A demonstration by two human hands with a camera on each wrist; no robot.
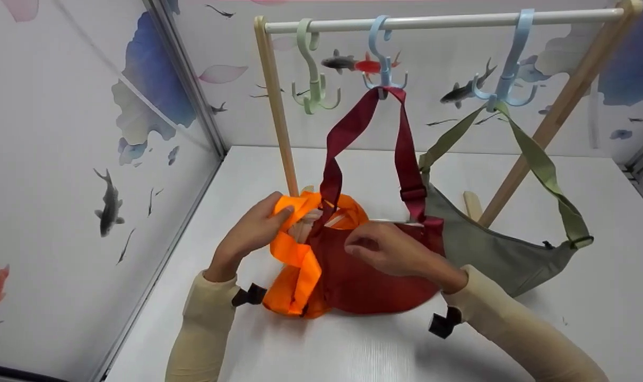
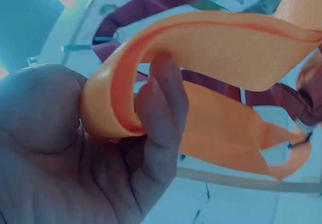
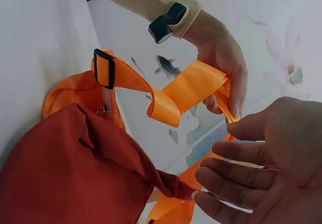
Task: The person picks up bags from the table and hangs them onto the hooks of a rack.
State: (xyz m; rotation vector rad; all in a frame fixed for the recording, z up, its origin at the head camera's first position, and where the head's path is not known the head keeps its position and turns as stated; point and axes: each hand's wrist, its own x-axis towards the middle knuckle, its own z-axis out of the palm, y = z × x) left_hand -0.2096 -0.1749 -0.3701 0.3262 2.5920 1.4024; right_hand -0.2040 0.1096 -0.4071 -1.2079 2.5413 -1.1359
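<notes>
My left hand (image 1: 255,225) pinches the orange strap (image 2: 216,48), which loops over its fingers in the left wrist view. Below it, the orange bag (image 1: 279,297) lies on the table, partly behind the dark red bag (image 1: 380,292). In front of the red bag is my right hand (image 1: 390,249). The right wrist view shows its fingers (image 3: 226,176) spread loosely near the orange strap, gripping nothing; whether a fingertip touches the red bag's corner I cannot tell. A black buckle (image 3: 104,69) sits on the orange strap.
A wooden-legged rack with a white rail (image 1: 449,21) stands behind. Its green hook (image 1: 314,87) bears no bag. The middle blue hook (image 1: 385,74) carries the red strap (image 1: 348,124); the right blue hook (image 1: 507,79) carries an olive bag (image 1: 491,254). A patterned wall (image 1: 88,159) rises at left.
</notes>
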